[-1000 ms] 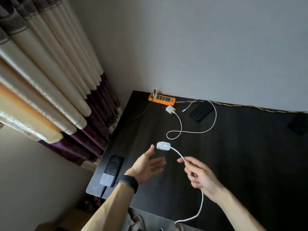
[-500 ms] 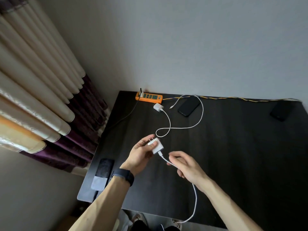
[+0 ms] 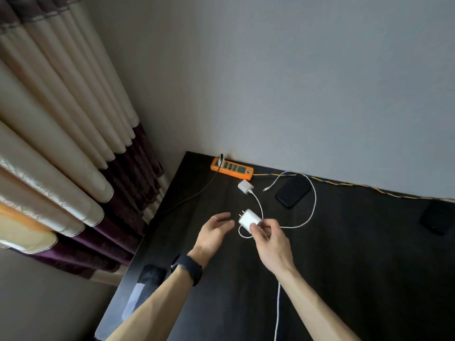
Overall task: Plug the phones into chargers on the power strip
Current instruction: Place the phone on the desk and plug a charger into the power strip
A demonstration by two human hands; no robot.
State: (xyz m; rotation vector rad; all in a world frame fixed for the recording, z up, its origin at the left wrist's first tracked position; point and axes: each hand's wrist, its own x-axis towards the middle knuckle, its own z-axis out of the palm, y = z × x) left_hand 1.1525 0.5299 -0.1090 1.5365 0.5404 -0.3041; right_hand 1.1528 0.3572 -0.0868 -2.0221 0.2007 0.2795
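Note:
My right hand (image 3: pixel 269 238) pinches a white charger (image 3: pixel 249 219) above the dark table (image 3: pixel 344 267), its prongs pointing up and left; its white cable (image 3: pixel 277 311) trails down toward me. My left hand (image 3: pixel 214 232) hovers just left of it, fingers relaxed and holding nothing. An orange power strip (image 3: pixel 231 169) lies against the wall at the table's far edge. A second white charger (image 3: pixel 245 186) lies just in front of the strip, its cable (image 3: pixel 312 200) looping to a loose plug end beside a black phone (image 3: pixel 293 192). Another black phone (image 3: pixel 437 219) lies at the far right.
A dark phone-like device with a pale patch (image 3: pixel 144 289) lies at the table's near left edge. A thin black cord (image 3: pixel 197 193) runs from the strip off the left edge. A yellow braided cord (image 3: pixel 357 185) follows the wall. Curtains (image 3: pixel 61 143) hang at the left.
The charger passed from my left hand to my right, which now pinches its body. My left hand has let go and opened. Both hands sit further out toward the strip.

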